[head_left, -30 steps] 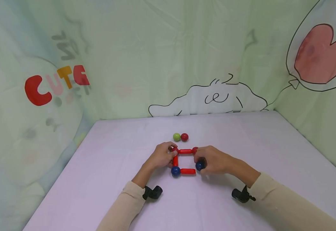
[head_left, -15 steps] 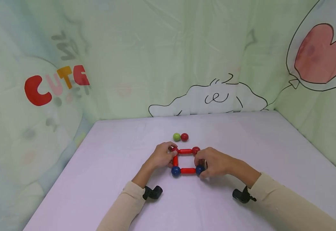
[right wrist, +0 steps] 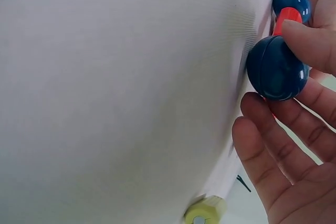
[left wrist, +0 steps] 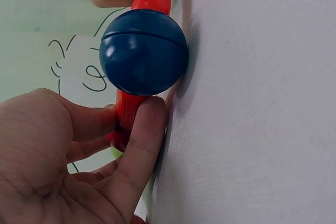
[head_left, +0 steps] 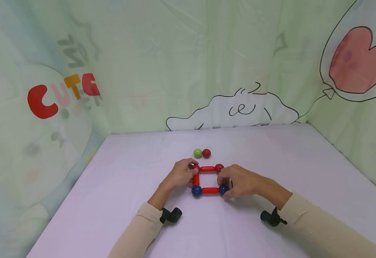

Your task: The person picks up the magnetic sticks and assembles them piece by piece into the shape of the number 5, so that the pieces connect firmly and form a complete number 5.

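Observation:
Red rods and balls lie on the table in a square outline. My left hand (head_left: 182, 173) pinches the red rod (left wrist: 126, 110) of its left side between thumb and fingers, beside the near-left blue ball (left wrist: 143, 52). At the near-right corner, my right hand (head_left: 238, 181) holds another blue ball (right wrist: 277, 68) with thumb and fingertips. A red rod (head_left: 210, 190) spans the two blue balls. Along the far side, a second red rod (head_left: 207, 169) joins two red balls, the right one (head_left: 219, 168) close to my right fingers. My right hand covers the square's right side.
A green ball (head_left: 197, 153) and a loose red ball (head_left: 206, 153) sit side by side beyond the square. A yellow piece with a metal centre (right wrist: 202, 212) shows low in the right wrist view. Printed curtains stand behind the white table (head_left: 136, 150).
My right hand has brought its blue ball slightly nearer to me, against the end of the near red rod, and the far-right red ball shows more fully. My left hand stays put.

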A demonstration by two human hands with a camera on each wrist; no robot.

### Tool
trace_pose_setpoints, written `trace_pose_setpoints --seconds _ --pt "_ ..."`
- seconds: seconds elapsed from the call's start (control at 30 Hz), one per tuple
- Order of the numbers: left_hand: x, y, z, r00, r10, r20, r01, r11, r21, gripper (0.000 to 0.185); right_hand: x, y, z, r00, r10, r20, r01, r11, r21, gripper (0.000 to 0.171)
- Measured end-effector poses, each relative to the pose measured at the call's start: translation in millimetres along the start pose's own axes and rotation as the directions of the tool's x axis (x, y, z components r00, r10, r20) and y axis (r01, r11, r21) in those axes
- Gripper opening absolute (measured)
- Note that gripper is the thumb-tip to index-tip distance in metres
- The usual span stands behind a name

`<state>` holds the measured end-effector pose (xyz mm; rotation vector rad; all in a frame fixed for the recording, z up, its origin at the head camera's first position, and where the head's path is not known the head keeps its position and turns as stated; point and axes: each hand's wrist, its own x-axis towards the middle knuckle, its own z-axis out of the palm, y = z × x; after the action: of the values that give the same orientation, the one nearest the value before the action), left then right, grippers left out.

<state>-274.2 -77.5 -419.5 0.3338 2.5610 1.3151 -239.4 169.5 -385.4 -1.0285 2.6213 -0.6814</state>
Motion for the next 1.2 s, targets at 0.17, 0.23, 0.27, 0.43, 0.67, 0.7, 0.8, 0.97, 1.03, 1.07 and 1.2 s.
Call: trace_pose_setpoints --seconds 0.17,0.23,0.27,0.43,0.67,0.7,0.8,0.97,1.03,1.07,1.2 --pt "-0.7 1.3 -0.2 1.000 0.000 -0.003 0.000 1.000 0.005 0.035 1 2 0 1.000 0.006 -0.004 -0.006 1.000 0.005 0.026" --pt "-0.7 1.5 -0.2 1.000 0.002 -0.006 -0.002 1.000 0.008 0.035 2 3 -1 1.000 0.008 -0.012 -0.008 1.000 0.009 0.024" --pt "-0.7 1.5 -0.3 1.000 0.003 -0.006 -0.003 1.000 0.010 0.035 2 3 -1 1.000 0.012 -0.018 -0.012 1.000 0.007 0.022" --pt "-0.9 1.9 -0.9 1.000 0.003 0.002 -0.003 1.000 0.011 0.037 2 7 -4 0.999 0.028 -0.045 -0.029 1.000 -0.001 0.018" --pt "-5.4 3.7 -7.5 0.997 0.055 0.056 -0.062 0.991 0.122 0.056 0 12 -4 0.994 0.072 -0.087 -0.074 0.997 -0.021 0.018" --pt "-6.5 4.2 -8.7 0.996 0.067 0.066 -0.076 0.986 0.148 0.061 0 12 -4 0.992 0.082 -0.097 -0.085 0.996 -0.026 0.019" --pt "-10.1 5.5 -11.7 0.992 0.083 0.094 -0.100 0.974 0.204 0.077 -1 16 -5 0.986 0.094 -0.134 -0.102 0.994 -0.050 0.021" --pt "-15.8 6.6 -14.5 0.981 0.062 0.183 -0.089 0.985 0.148 0.092 -2 22 -7 0.966 0.124 -0.226 -0.147 0.985 -0.090 0.019" --pt "-16.7 5.9 -15.2 0.978 0.061 0.201 -0.090 0.986 0.139 0.094 -1 24 -7 0.952 0.155 -0.265 -0.186 0.978 -0.098 0.018" --pt "-16.9 5.4 -15.6 0.978 0.064 0.200 -0.095 0.984 0.148 0.095 -1 25 -7 0.943 0.171 -0.284 -0.208 0.973 -0.102 0.019" --pt "-17.2 4.4 -16.7 0.979 0.063 0.193 -0.091 0.986 0.142 0.096 1 27 -8 0.915 0.236 -0.326 -0.289 0.949 -0.124 0.026"
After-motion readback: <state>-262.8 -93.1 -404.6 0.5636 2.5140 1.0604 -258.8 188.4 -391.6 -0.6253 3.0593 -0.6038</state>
